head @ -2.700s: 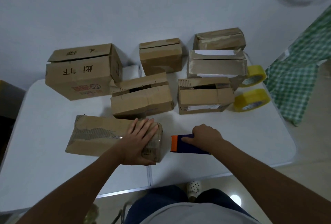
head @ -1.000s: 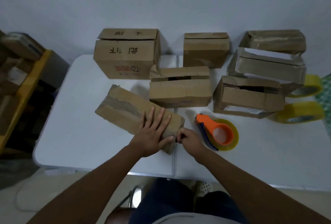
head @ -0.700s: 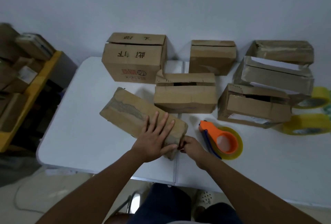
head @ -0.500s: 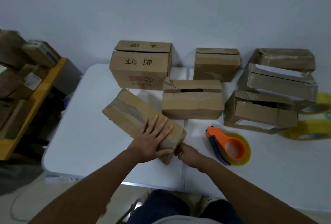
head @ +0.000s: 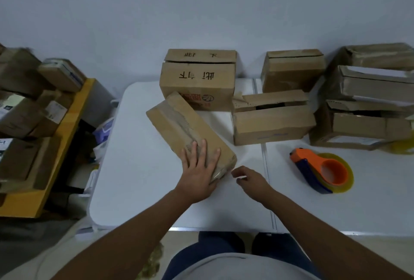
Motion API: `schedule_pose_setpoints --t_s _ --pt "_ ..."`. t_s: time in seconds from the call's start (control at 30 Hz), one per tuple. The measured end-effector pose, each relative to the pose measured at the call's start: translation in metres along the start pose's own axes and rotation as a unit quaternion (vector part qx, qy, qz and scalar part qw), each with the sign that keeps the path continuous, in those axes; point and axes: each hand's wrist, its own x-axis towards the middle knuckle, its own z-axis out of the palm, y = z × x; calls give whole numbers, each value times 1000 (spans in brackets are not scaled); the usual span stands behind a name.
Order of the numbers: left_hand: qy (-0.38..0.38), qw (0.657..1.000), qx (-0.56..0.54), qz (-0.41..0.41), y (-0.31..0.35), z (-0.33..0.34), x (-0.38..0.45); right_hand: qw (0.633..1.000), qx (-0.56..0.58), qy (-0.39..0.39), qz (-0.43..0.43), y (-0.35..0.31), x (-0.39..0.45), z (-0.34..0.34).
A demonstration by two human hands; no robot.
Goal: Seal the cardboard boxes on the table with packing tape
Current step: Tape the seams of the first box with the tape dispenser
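1. A person looks down at a white table crowded with cardboard boxes. The long box being worked on lies flat near the front left of the table. Its long axis runs diagonally, from the far left down to the near right, and a strip of worn tape runs along its top.

2. The left hand lies palm down on the near end of this box. Its fingers are straight and spread, pressing the box to the table without curling round it.

3. The right hand sits just right of the box's near corner, very close to it. Its fingers are bent toward that corner. Whether they pinch a loose end of clear tape there is too faint to tell.

4. The tape dispenser, orange and blue with a yellowish roll, lies on the table well to the right. Neither hand touches it, and the right hand is the nearer one.

5. Other boxes stand behind: a large printed box touching the long box's far end, and an unsealed box to its right with its flaps gaping.

6. Judging by this layout, the box's near end is the spot being finished.
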Motion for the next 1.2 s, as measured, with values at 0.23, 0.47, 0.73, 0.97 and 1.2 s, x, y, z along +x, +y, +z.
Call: schedule_pose_setpoints --t_s 0.23,0.47,0.73,0.97,1.2 --pt "42 998 20 50 -10 7 2 931 -184 305 82 68 -13 -73" --pt "47 998 -4 -43 28 5 9 928 -217 232 194 118 -30 -125" --pt "54 997 46 -25 20 3 -5 937 -267 204 96 122 -41 -111" --pt "34 985 126 112 -21 -9 -36 982 -142 122 -37 53 -39 -88" --pt "1 994 45 97 -48 -18 -38 989 47 140 -26 -23 -44 -90"
